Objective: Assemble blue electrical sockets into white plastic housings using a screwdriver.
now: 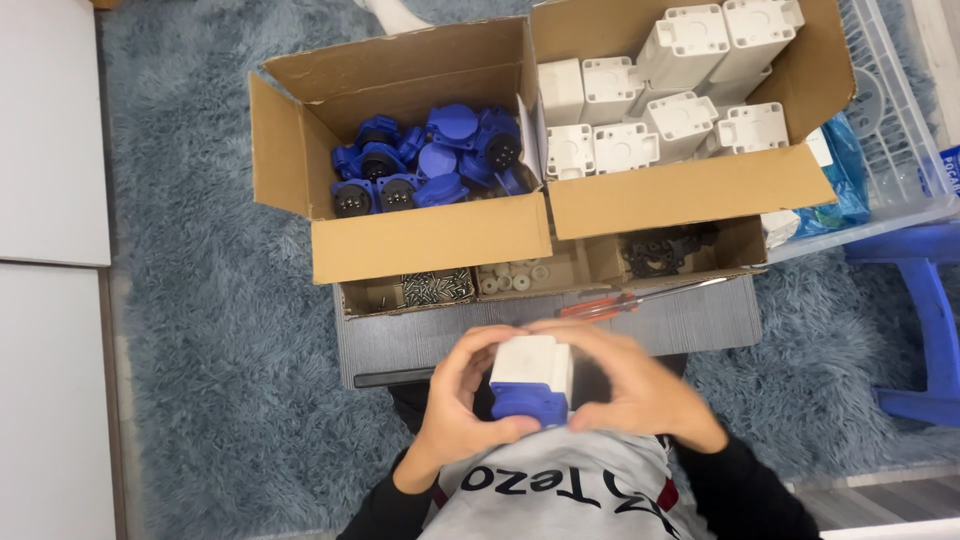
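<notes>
Both my hands hold one part close to my chest: a white plastic housing (533, 360) with a blue socket insert (528, 402) at its near end. My left hand (462, 400) wraps its left side, thumb under the blue piece. My right hand (625, 385) cups the right side and top. An orange-handled screwdriver (600, 306) lies on the grey board (700, 320) just beyond my hands.
A cardboard box of blue socket inserts (430, 160) stands at the back left, and a box of white housings (680, 90) at the back right. A low tray (560, 275) holds screws (437, 287), white washers and black parts. There is blue shaggy carpet all around and a blue stool (925, 300) at right.
</notes>
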